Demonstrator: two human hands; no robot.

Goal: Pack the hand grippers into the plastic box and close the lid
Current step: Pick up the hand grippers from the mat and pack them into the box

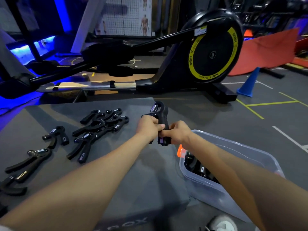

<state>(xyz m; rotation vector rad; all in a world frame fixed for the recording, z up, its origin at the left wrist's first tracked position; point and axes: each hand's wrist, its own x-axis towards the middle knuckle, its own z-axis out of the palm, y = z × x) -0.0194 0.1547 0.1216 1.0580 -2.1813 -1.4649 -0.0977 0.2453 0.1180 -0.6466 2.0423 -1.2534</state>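
Both hands hold one black hand gripper (162, 116) upright above the right edge of the grey mat. My left hand (147, 128) is closed round its left handle and my right hand (179, 132) round its lower right handle. The spring end points up and away. Several more black hand grippers (101, 121) lie in a pile on the mat, with others (56, 135) scattered to the left. The clear plastic box (250, 152) stands on the floor at the right, open, with black grippers (198, 167) inside, partly hidden by my right forearm. No lid is in view.
The grippers rest on a grey foam box (126, 164) with a front edge near me. A black and yellow elliptical trainer (213, 52) stands just behind it. A blue cone (249, 83) and a red mat (265, 50) are at the back right. A white shoe (223, 224) is below.
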